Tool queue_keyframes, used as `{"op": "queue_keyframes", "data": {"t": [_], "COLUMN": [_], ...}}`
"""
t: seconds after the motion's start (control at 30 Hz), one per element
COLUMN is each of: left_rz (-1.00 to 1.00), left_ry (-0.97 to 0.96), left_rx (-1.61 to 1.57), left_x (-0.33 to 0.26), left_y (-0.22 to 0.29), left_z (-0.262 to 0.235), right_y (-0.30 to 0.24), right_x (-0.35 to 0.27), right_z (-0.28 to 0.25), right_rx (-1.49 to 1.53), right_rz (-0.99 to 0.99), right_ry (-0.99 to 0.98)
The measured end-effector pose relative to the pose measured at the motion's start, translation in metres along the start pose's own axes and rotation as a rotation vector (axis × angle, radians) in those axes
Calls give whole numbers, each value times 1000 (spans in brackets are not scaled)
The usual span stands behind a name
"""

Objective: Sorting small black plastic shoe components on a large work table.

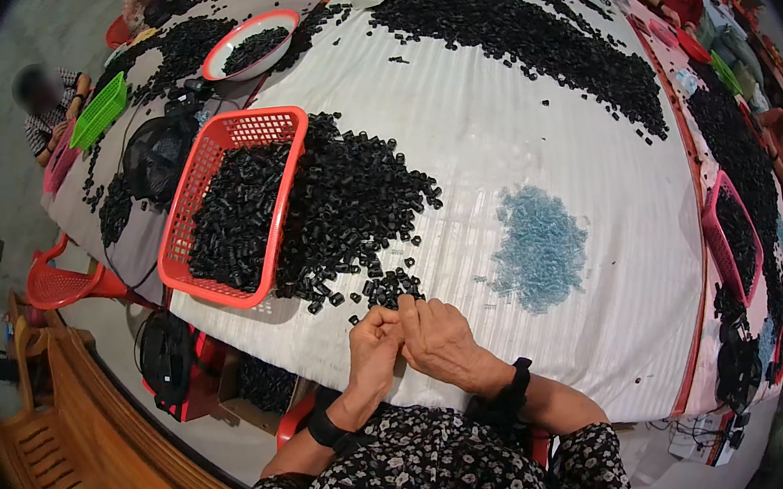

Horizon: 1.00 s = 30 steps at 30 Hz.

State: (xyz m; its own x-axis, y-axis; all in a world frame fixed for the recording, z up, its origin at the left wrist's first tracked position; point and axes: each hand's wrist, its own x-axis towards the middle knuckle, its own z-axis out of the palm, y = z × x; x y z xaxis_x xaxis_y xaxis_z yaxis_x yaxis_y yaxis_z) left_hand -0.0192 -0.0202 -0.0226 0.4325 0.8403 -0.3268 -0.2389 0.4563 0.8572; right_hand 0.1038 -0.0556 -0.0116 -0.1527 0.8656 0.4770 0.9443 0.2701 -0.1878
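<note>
Left grip (374,355) and right grip (443,343), bare, side by side, fingers curled and fingertips drawn together over the near part of the desk (617,228); from this view, impossible to tell whether clamped on anything. Just beyond the fingertips, loose black pieces (385,291): short, blocky to rounded, glossy, plastic-looking. Farther out and leftward, a dense heap (357,200) of the same kind, tumbled, thinning toward the grip. Beside the heap, a red basket (256,115), rectangular, lattice-walled, loaded with similar pieces. Right of the grip, well apart, a low patch of pale-blue slivers (539,247), thin, translucent. Underneath, white cloth, faintly ridged. Farthest out, a broad black spread (520,17).
</note>
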Motion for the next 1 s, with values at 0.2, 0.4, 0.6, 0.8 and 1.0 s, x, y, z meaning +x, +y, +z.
{"op": "queue_keyframes", "data": {"t": [0.2, 0.4, 0.6, 0.8, 1.0], "left_rz": [67, 34, 33, 69, 306], "left_ry": [69, -18, -48, -96, 61], "left_rx": [-22, 73, 183, 169, 262], "left_x": [-1, 3, 1, -1, 12], "left_y": [-6, -4, 10, 31, 62], "left_z": [8, -4, 7, -3, -26], "right_y": [-2, 0, 4, 37, 78], "right_x": [-1, -1, -5, -15, -48], "right_z": [3, 2, 0, -50, -69], "right_rx": [37, 105, 259, 673, 434], "right_rz": [12, -3, -4, 452, 533], "right_ry": [26, 43, 44, -131, 17]}}
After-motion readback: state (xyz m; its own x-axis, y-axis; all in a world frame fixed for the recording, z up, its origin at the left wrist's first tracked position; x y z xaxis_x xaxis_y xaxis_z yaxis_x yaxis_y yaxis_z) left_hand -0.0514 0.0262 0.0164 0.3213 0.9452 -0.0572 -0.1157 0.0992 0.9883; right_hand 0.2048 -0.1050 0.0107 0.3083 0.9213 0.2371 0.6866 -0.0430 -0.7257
